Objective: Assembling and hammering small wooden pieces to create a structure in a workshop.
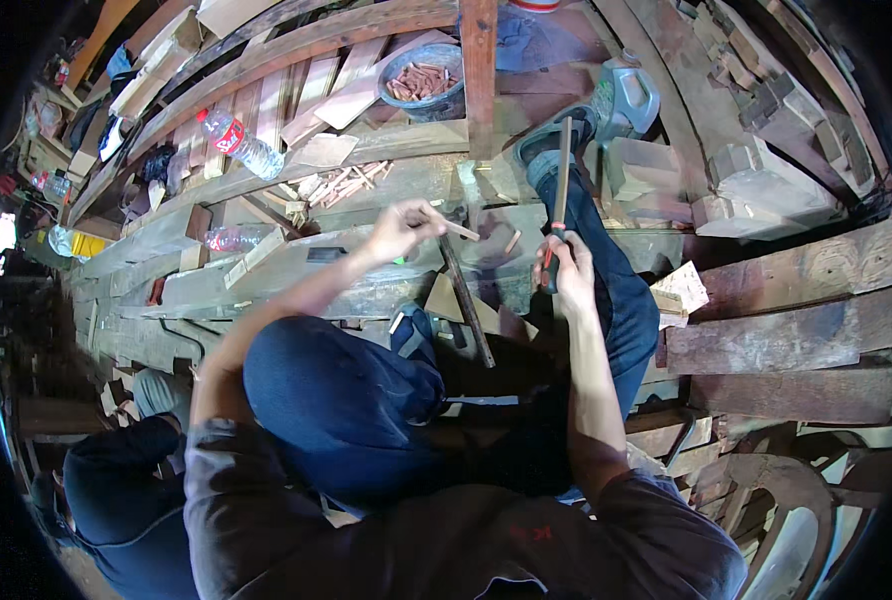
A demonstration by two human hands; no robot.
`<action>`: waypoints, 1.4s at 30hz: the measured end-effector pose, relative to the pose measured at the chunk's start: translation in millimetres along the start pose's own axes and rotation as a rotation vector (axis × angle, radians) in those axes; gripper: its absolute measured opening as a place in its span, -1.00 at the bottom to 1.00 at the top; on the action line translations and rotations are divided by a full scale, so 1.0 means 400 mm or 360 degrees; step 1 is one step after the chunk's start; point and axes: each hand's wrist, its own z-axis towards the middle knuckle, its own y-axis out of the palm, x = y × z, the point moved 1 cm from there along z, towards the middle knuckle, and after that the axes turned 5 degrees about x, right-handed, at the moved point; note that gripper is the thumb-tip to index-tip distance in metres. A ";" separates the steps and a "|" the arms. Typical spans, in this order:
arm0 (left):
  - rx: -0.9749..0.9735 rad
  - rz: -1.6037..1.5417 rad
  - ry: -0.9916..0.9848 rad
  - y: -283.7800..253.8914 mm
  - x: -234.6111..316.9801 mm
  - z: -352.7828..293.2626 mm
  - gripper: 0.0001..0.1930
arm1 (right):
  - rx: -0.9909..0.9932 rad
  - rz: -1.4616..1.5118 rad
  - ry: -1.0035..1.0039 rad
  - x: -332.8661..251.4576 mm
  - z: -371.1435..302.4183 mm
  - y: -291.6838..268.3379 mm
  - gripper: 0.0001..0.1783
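In front of me at the middle, my left hand pinches a short, light wooden stick that points to the right. My right hand is wrapped round the red and black handle of a file, its long narrow blade pointing away from me. Between the hands a short wooden peg lies on the planks. A dark bar slants down toward me just below the stick. The blade and the stick are apart.
Beyond my left hand lies a heap of thin sticks. A bucket of short pegs stands beside a wooden post. Around are a plastic bottle, a jug and stacked timber. Another person is at lower left.
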 end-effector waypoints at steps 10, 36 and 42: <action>0.0719 0.0636 0.0364 0.262 -0.148 0.011 -0.83 | 0.0060 -0.0336 0.0057 0.025 -0.097 -0.064 -0.79; 0.0838 0.1355 0.0243 0.255 -0.239 0.005 -0.78 | -0.0191 -0.1785 -0.0387 0.162 -0.171 -0.081 -0.64; 0.0952 0.1379 0.0338 0.278 -0.208 0.008 -0.83 | -0.0149 -0.1767 -0.0268 0.132 -0.175 -0.085 -0.65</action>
